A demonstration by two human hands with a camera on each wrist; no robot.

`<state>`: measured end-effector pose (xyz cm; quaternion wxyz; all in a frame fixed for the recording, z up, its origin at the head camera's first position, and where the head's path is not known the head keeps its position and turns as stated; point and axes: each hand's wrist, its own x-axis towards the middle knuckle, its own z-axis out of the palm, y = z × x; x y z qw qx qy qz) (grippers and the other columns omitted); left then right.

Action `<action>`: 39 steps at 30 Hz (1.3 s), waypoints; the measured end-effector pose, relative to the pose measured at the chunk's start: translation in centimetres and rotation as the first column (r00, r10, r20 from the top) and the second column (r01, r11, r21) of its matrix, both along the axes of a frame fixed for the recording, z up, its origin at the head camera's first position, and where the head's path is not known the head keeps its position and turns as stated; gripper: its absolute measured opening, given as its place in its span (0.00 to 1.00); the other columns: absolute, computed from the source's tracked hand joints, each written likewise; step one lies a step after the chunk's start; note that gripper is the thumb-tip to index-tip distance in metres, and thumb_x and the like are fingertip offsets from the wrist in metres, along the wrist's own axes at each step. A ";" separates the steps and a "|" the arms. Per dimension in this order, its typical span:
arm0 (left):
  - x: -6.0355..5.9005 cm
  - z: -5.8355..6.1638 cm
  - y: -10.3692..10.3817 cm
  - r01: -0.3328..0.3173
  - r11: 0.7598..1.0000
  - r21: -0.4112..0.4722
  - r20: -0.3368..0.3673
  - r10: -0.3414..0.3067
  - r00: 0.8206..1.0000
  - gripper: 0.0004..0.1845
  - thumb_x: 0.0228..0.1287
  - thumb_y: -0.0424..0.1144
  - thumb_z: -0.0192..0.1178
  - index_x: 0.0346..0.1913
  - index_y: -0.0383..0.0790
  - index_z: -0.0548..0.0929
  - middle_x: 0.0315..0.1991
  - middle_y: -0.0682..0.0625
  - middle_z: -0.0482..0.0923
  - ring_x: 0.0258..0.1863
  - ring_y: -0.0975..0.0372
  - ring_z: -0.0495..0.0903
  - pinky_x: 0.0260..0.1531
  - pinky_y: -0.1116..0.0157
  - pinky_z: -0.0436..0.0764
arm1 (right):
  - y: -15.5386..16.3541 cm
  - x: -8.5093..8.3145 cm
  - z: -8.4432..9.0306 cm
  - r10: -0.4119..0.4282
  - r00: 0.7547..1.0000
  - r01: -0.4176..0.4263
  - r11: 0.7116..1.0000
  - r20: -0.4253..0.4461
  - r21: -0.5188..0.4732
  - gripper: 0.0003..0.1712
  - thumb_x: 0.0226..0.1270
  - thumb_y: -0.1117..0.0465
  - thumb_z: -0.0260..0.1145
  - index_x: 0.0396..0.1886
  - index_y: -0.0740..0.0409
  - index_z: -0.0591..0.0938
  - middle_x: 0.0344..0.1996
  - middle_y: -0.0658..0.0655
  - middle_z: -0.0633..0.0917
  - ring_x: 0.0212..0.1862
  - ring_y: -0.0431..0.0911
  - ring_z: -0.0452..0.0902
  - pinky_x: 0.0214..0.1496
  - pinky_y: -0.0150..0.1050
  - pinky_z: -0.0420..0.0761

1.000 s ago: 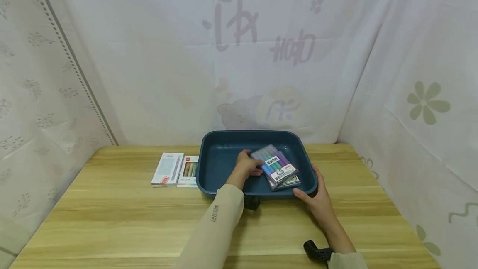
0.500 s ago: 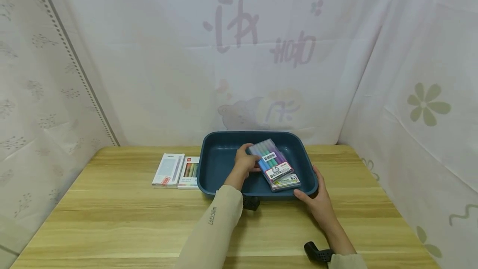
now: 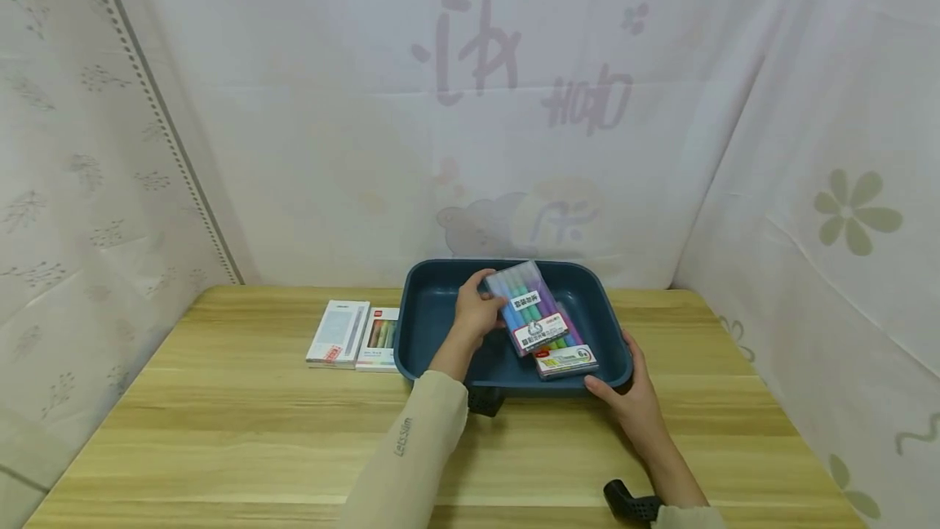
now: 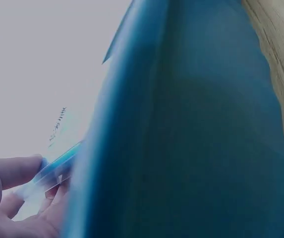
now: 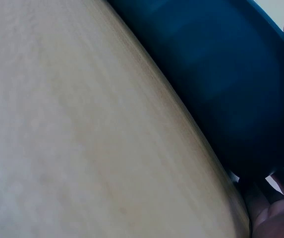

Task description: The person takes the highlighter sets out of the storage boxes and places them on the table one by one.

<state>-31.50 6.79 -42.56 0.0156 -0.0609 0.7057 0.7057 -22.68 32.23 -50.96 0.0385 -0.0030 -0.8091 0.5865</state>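
In the head view my left hand [image 3: 476,313] pinches the left edge of a clear pack of coloured pens [image 3: 530,318], thumb on top. The pack is tilted, its upper end raised, inside a dark blue tray [image 3: 507,388]. A second clear pen pack [image 3: 567,362] lies below it near the tray's front right corner, partly covered. My right hand [image 3: 637,406] grips that corner, thumb at the front rim and fingers round the outside. In the left wrist view the tray wall [image 4: 117,148] hides part of the pack. Fingers [image 5: 263,198] reach under the tray's side in the right wrist view.
Left of the tray, two flat white boxes lie side by side on the wooden table [image 3: 220,423]: a plain one [image 3: 339,333] with a red sticker, and one showing coloured sticks [image 3: 378,340]. A printed curtain [image 3: 330,145] hangs behind.
My left hand has lifted the upper pen pack and drawn it up and left, uncovering more of the lower pack. My right hand keeps its grip on the tray's corner.
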 end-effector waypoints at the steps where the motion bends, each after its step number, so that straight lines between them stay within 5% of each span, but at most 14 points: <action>1: 0.0 0.0 -0.2 -0.003 1.000 0.001 -0.004 0.003 1.000 0.31 0.68 0.25 0.60 0.72 0.46 0.72 0.46 0.37 0.82 0.30 0.58 0.84 0.35 0.51 0.88 | 0.0 0.0 0.0 -0.001 1.000 0.001 1.000 -0.001 0.000 0.58 0.67 0.58 0.70 0.83 0.39 0.40 0.81 0.59 0.51 0.77 0.54 0.51 0.69 0.30 0.61; 8: 0.7 0.6 -1.3 -0.007 0.999 0.046 -0.038 0.009 0.999 0.32 0.69 0.26 0.59 0.73 0.49 0.69 0.45 0.38 0.81 0.27 0.60 0.79 0.22 0.67 0.81 | 0.0 -0.1 -0.1 0.002 1.000 -0.002 1.000 -0.002 -0.020 0.58 0.67 0.59 0.70 0.83 0.36 0.40 0.82 0.59 0.48 0.79 0.56 0.47 0.78 0.63 0.51; 18: 2.7 2.4 -4.3 -0.011 0.997 0.072 -0.062 0.016 0.998 0.35 0.72 0.30 0.58 0.77 0.49 0.60 0.58 0.33 0.79 0.32 0.59 0.81 0.29 0.66 0.80 | -0.1 -0.3 -0.1 0.002 1.000 -0.002 1.000 -0.003 -0.012 0.59 0.67 0.59 0.70 0.83 0.35 0.40 0.82 0.59 0.47 0.79 0.56 0.46 0.78 0.63 0.50; 24: 3.9 2.7 -5.8 0.021 0.994 0.105 -0.109 -0.010 0.994 0.33 0.73 0.31 0.57 0.77 0.55 0.64 0.49 0.39 0.82 0.32 0.60 0.80 0.32 0.63 0.81 | 0.2 -0.4 -0.2 -0.004 1.000 0.004 1.000 0.014 -0.012 0.59 0.67 0.59 0.70 0.83 0.36 0.39 0.83 0.60 0.45 0.80 0.57 0.43 0.78 0.66 0.48; 31: 5.0 3.2 -7.9 0.041 0.996 0.084 -0.130 -0.030 0.991 0.35 0.75 0.32 0.55 0.78 0.61 0.60 0.56 0.43 0.73 0.32 0.62 0.73 0.35 0.63 0.79 | 0.1 -0.1 -0.1 -0.003 1.000 0.004 1.000 0.027 -0.018 0.60 0.67 0.59 0.70 0.83 0.34 0.39 0.82 0.60 0.45 0.79 0.58 0.44 0.78 0.65 0.48; 39: 5.4 3.3 -10.9 -0.040 0.997 0.062 -0.134 0.048 0.990 0.35 0.75 0.32 0.56 0.79 0.61 0.60 0.52 0.42 0.75 0.39 0.61 0.80 0.45 0.55 0.83 | 0.1 -0.2 0.1 -0.006 0.999 0.007 1.000 0.037 -0.016 0.59 0.67 0.59 0.69 0.82 0.29 0.39 0.82 0.60 0.45 0.79 0.57 0.44 0.78 0.63 0.49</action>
